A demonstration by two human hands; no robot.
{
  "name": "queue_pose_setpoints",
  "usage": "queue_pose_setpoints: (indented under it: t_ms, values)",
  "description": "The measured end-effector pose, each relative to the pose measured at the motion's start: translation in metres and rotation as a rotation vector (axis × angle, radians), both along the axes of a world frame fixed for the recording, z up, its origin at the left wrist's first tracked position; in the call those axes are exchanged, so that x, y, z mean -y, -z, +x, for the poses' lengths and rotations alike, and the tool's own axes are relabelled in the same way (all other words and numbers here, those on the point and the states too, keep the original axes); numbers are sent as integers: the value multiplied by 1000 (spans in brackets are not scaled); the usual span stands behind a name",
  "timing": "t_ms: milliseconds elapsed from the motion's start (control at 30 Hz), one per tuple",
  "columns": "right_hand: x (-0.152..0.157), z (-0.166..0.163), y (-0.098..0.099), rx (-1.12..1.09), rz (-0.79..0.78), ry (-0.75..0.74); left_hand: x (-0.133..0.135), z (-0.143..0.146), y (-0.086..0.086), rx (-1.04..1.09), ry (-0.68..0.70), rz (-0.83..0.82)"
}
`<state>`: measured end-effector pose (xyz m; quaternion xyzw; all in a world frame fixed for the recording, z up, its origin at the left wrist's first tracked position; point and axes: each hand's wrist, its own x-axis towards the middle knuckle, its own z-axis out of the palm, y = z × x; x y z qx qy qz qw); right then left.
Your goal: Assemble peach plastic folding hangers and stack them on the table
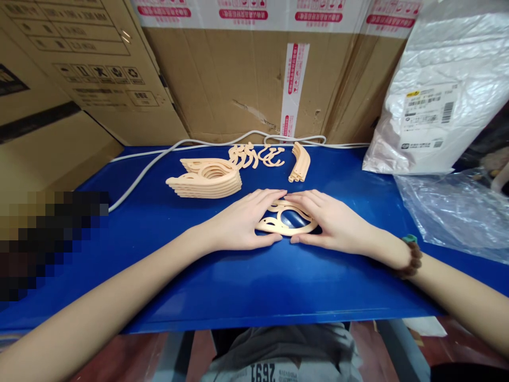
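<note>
A flat beige plastic hanger piece (284, 231) with a large oval opening lies on the blue tabletop (254, 286). My left hand (243, 222) is curved around its left end, thumb at the near edge and fingers over the far side. Around the right end curls my right hand (338, 220), its fingertips close to those of the left. Part of the piece is hidden under both hands. Beyond my left hand stands a neat stack of similar beige pieces (207, 185). Small beige hooks (243, 155) lie loosely behind, and a bundle of curved beige strips (301, 162) sits to their right.
Cardboard boxes (238, 79) wall off the back and left. A white cable (151, 164) runs along the rear edge. At the right stand a white plastic parcel bag (429, 106) and a crumpled clear plastic sheet (449, 212). A pixelated patch covers the far left.
</note>
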<state>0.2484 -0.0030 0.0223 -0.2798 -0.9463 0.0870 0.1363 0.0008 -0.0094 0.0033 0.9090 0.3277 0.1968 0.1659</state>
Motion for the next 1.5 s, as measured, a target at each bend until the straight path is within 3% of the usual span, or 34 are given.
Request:
queue_pose_setpoints:
  t_ms: [300,467,633,800,933,1167,1500]
  values:
    - [-2,0,-1,30,41,39,-2,0,-1,10,11,-9]
    - [-4,6,-8,-26,80,59,0,1,-9,35,-12,63]
    - [-6,15,-15,-47,135,119,-2,-15,-34,52,-89,174]
    - [-8,12,-11,5,142,149,-7,-49,-71,179,-232,100]
    - [-8,8,-5,90,122,98,-19,-87,-87,150,-361,57]
    - [-10,8,2,145,84,63,-27,-128,-81,66,-458,-65]
    - [-11,9,2,162,106,51,-38,-134,-71,-29,-499,-117]
